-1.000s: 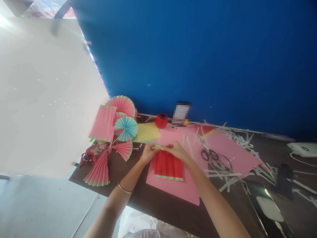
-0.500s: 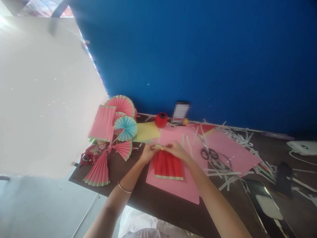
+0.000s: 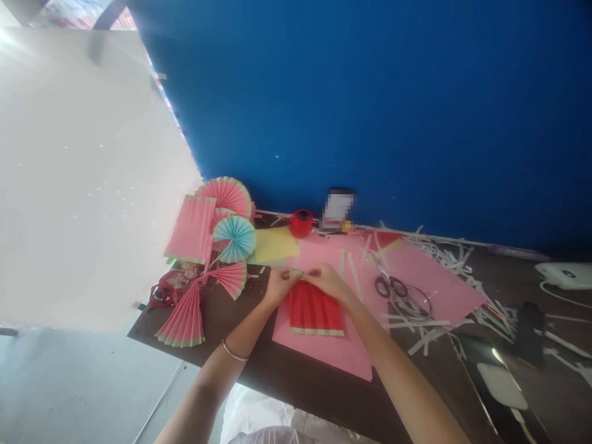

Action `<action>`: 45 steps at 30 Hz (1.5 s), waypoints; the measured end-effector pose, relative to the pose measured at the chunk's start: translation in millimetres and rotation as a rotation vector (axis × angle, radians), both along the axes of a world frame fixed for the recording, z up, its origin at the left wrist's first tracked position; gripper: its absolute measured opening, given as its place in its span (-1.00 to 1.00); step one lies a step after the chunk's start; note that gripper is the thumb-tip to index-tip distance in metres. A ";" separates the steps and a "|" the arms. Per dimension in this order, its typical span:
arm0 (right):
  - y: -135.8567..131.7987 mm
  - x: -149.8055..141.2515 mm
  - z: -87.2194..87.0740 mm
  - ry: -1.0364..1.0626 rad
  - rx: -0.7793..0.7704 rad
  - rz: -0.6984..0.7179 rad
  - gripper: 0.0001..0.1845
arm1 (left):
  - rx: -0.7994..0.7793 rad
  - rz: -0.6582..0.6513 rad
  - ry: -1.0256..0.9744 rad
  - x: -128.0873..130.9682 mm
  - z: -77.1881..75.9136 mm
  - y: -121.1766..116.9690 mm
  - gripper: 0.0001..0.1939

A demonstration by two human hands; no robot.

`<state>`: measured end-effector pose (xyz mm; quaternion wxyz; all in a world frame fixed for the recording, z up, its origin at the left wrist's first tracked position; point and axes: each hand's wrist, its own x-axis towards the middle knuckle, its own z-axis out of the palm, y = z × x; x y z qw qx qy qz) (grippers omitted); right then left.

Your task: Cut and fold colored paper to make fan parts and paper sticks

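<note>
A red pleated paper (image 3: pixel 316 311) with a pale green strip along its near edge lies over pink sheets (image 3: pixel 296 336) on the dark table. My left hand (image 3: pixel 281 283) pinches the far edge of the red paper near its left corner. Close beside it, my right hand (image 3: pixel 327 280) is closed on the same far edge, fingertips almost meeting those of the left. The fingers cover most of that edge. A bracelet circles my left wrist.
Folded pink paper fans (image 3: pixel 185 317) and a blue one (image 3: pixel 235 239) sit at the left. Behind my hands are a yellow sheet (image 3: pixel 276 244) and a red tape roll (image 3: pixel 301 223). Scissors (image 3: pixel 391 287) and white paper strips (image 3: pixel 444 256) lie right, with a dark tablet-like object (image 3: pixel 490 376) nearer.
Both hands stay at the far edge of the red paper, their fingers shifting slightly along it. The paper's pleats have moved a little to the right.
</note>
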<state>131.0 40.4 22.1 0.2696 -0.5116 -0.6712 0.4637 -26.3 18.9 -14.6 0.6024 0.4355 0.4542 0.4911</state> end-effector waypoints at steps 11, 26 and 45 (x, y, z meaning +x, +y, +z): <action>-1.2 13.3 6.2 -0.011 -0.007 -0.068 -0.84 | 0.040 0.097 0.047 -0.3 -10.3 4.8 -0.74; 1.0 14.1 -8.1 0.004 -0.093 -0.159 -0.86 | 0.000 0.010 -0.055 0.9 -3.3 2.4 -0.60; 3.6 13.1 -5.2 -0.037 -0.060 -0.139 -0.87 | -0.068 0.030 -0.086 0.2 -0.4 2.9 -0.62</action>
